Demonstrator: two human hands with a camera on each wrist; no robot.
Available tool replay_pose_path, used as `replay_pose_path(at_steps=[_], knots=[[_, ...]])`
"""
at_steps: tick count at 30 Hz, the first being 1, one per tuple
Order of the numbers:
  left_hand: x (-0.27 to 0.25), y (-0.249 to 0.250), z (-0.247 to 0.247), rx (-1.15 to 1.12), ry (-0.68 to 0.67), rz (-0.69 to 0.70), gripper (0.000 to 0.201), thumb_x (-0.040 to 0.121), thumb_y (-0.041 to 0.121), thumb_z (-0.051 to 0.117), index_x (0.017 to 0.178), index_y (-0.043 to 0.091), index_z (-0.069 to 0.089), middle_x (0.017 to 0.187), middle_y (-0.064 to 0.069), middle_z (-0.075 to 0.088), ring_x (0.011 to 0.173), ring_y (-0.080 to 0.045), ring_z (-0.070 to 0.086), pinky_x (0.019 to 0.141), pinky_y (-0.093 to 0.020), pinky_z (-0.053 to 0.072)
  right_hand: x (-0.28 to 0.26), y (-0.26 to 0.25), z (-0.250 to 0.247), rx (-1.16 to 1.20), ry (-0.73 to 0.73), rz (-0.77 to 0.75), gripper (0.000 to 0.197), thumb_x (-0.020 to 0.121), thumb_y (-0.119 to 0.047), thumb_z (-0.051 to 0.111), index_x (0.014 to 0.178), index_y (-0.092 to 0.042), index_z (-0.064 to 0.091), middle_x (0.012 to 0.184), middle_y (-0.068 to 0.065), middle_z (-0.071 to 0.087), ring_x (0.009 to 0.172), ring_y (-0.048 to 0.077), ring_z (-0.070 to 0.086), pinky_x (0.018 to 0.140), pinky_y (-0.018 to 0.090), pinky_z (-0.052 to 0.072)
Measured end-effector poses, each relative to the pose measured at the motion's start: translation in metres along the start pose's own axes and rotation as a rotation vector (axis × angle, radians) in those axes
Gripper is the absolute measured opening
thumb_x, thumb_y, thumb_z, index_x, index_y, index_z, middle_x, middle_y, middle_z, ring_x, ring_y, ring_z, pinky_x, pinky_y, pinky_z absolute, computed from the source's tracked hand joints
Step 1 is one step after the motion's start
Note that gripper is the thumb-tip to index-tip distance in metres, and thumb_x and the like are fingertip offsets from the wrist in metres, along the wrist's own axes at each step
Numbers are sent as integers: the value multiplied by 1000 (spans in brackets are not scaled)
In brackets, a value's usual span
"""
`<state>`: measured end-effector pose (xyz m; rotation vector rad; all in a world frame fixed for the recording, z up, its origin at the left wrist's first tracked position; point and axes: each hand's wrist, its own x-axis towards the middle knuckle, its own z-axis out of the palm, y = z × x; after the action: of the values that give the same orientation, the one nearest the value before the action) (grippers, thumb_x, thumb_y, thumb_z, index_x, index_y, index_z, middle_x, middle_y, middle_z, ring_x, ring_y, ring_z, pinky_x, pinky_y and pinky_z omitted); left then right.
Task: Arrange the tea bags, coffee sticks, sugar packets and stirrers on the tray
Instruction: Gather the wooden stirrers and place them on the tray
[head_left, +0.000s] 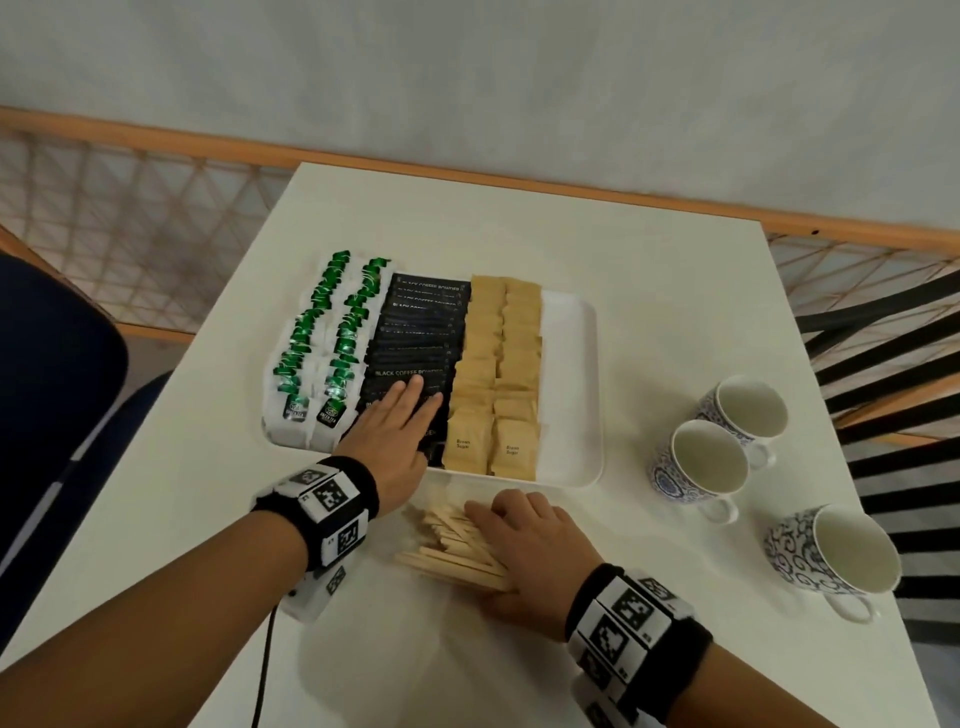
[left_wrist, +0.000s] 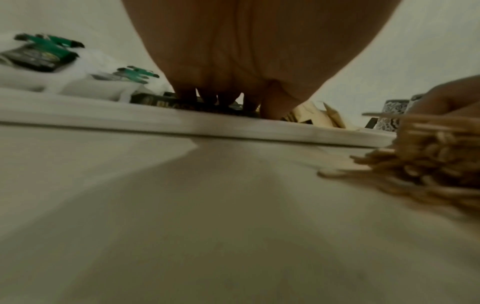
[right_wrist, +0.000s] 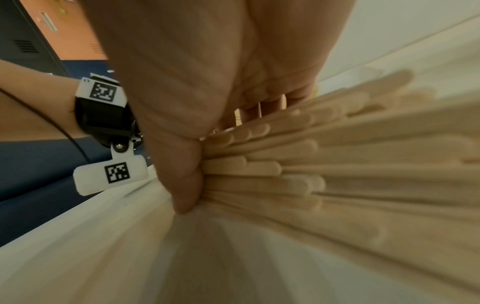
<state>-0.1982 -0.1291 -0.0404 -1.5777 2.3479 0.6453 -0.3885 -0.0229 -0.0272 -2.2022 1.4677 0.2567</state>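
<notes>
A white tray (head_left: 571, 395) holds two rows of green tea bags (head_left: 317, 343), a stack of black coffee sticks (head_left: 415, 332) and two rows of brown sugar packets (head_left: 498, 364); its right strip is bare. My left hand (head_left: 400, 421) lies flat with straight fingers on the near coffee sticks (left_wrist: 161, 101). A pile of wooden stirrers (head_left: 447, 545) lies on the table in front of the tray. My right hand (head_left: 524, 545) covers the pile, its thumb and fingers curled round the stirrers (right_wrist: 272, 164).
Three blue-patterned white cups (head_left: 737, 410) (head_left: 701, 467) (head_left: 831, 556) stand on the table to the right of the tray. A dark chair (head_left: 62, 395) is at the left, and a slatted chair (head_left: 893, 364) at the right.
</notes>
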Motion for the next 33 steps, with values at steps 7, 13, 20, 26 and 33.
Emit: replay_pose_path(at_steps=[7,13,20,26,33], knots=[[7,2,-16,-9,-9,35,66,99,22,31,153,24,-6,157,1,-25,145,-15,-21,119,-33,-4,-2,2,-1,26,17,-6,87,77,-50,64,147,-29,17,135,0,30,122,24,32,105,38,29],[50,8,-38,-41,39,3,66,99,23,31,153,19,-8,158,-2,-21,146,-17,-17,120,-34,-1,-1,2,1,28,7,4,88,76,-49,65,147,-29,17,134,1,30,121,25,32,104,38,30],[48,7,-40,-70,68,-1,66,99,22,32,153,19,-6,159,-3,-18,147,-18,-15,120,-35,-1,-1,2,0,30,3,15,94,74,-52,68,148,-27,16,136,1,30,123,25,32,106,39,30],[-32,19,-33,-357,238,165,70,88,57,49,148,34,20,159,14,-2,145,-6,-5,118,-38,8,-22,20,-5,138,85,127,114,60,-68,71,150,-32,10,146,-7,24,134,18,25,112,33,23],[-88,16,30,-19,-72,337,144,45,83,69,144,35,-25,149,14,-36,138,-5,-33,118,-29,-10,-60,36,9,130,54,228,130,44,-82,65,149,-33,5,148,-9,15,135,15,21,113,32,21]])
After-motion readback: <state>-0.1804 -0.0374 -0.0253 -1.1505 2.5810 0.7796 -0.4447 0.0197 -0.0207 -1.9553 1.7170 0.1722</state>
